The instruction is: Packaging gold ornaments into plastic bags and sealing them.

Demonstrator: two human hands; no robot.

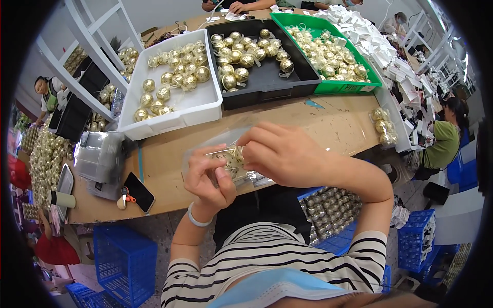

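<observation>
Near the front edge of the table (328, 126), a clear plastic pack (231, 163) with gold balls inside lies between my two hands. My left hand (205, 179) has its thumb and index finger curled around the pack's left side. Over the right side is my right hand (281, 154), its fingers pinched together at the pack's upper edge. What exactly those fingertips grip is hidden behind the hand. More clear plastic film lies under and beyond the pack.
Behind my hands stand a white tray (179, 122), a black tray (272, 95) and a green tray (349, 88), all holding gold balls. Clear plastic packaging (100, 156) and a phone (138, 193) lie left. Filled packs (383, 126) sit right; a blue crate (126, 262) stands below.
</observation>
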